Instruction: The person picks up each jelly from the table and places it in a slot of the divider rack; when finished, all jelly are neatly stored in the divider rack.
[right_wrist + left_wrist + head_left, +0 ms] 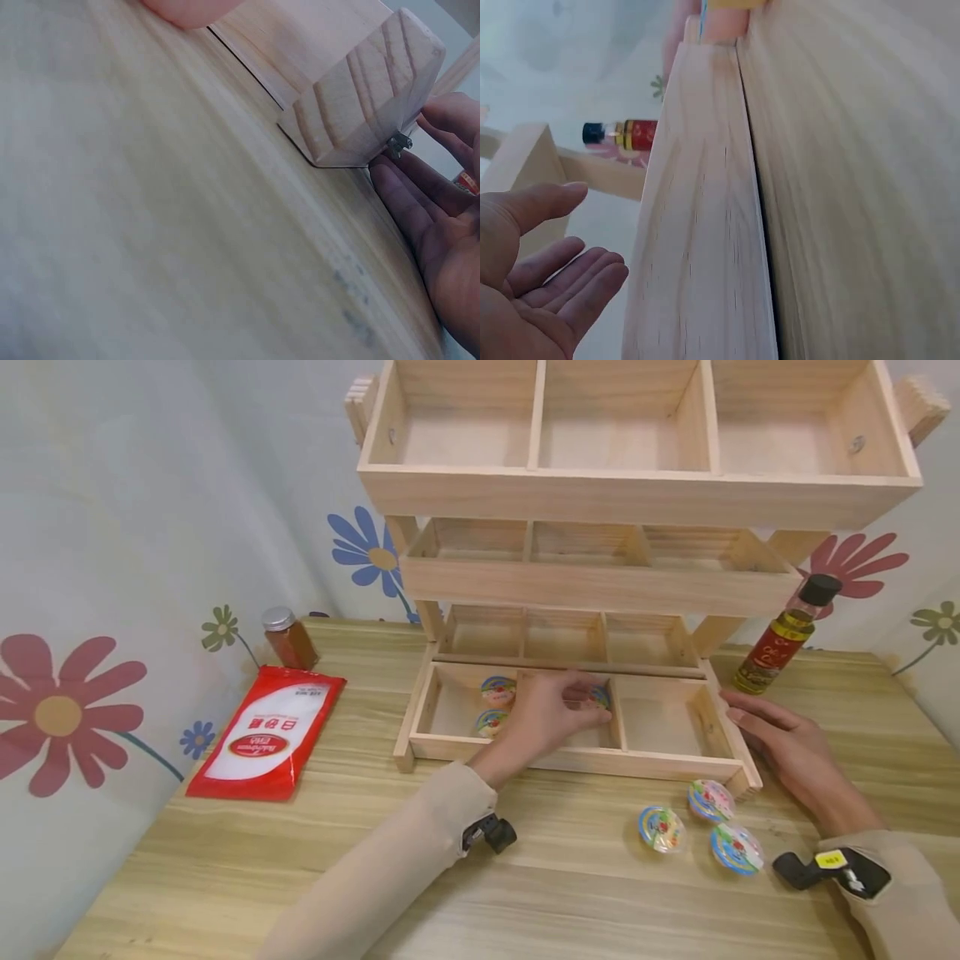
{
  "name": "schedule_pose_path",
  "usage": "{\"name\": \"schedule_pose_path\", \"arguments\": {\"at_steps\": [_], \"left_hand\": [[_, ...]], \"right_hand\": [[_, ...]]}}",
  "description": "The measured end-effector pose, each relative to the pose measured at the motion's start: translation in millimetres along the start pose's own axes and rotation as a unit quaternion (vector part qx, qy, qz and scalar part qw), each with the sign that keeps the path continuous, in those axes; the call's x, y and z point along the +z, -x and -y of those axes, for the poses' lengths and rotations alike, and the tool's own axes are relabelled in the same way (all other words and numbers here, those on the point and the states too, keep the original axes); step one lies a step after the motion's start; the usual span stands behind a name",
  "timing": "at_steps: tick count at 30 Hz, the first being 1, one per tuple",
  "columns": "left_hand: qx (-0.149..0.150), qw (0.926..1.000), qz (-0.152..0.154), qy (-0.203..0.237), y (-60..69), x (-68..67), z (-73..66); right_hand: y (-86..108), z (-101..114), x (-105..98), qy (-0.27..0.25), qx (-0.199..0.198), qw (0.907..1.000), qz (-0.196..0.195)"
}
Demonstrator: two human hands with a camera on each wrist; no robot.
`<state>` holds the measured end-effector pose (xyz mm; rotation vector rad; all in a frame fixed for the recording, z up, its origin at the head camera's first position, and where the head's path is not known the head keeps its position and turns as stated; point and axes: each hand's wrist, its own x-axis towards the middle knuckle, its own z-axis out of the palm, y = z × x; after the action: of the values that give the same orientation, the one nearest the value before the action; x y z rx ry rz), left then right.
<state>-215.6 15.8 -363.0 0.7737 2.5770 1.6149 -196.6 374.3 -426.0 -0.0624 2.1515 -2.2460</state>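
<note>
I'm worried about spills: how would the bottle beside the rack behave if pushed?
The bottle would probably tip if pushed near its top, being tall and narrow. It may feel fairly weighty, since yellowish liquid shows inside. With the black cap on, it likely wouldn't spill at once.

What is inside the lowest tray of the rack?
The lowest tray holds two cups at left and another cup in the middle compartment, beside the left hand. This hand covers part of that compartment; anything underneath is hidden.
</note>
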Motion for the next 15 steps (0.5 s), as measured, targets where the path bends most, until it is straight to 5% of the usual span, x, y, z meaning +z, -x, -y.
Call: {"name": "schedule_pose_path", "arguments": {"at_steps": [10, 15], "left_hand": [[0.058, 0.9980, 0.025, -0.003, 21.7, 16.4, -20.7], [0.053, 0.9963, 0.068, 0.009, 30.8, 24.5, -27.0]], "right_hand": [[0.4, 0.8, 0.4, -0.002, -0.003, 1.0000, -0.001], [-0.1, -0.1, 0.5, -0.001, -0.006, 1.0000, -0.001]]}}
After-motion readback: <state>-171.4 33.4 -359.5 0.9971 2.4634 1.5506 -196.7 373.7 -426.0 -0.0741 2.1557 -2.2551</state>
